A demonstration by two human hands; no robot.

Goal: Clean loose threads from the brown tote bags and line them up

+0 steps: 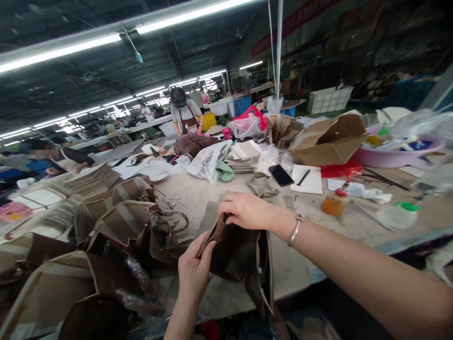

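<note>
Hands are both on one dark brown bag (237,257), which sits at six o'clock in my view, its lower part drooping past the near edge of the table (193,193). My left hand (193,274) is closed, pinching the bag's rim at its nine o'clock side between thumb and fingers. My right hand (247,210) is curled over the rim at twelve o'clock, fingertips tucked into the mouth and gripping it; a silver bracelet (295,230) sits on that wrist. Between the two hands the mouth is pulled open. At nine o'clock from the bag, just beside it, lies a heap of tan bags (123,219) with handles. At one o'clock, well apart, a black phone (281,175) lies flat beside a white sheet (313,184) with a pen (303,177) on it. At two o'clock stands a small orange bottle (334,204). Farther off at twelve o'clock a person in a brown apron (186,118) leans over the table.
</note>
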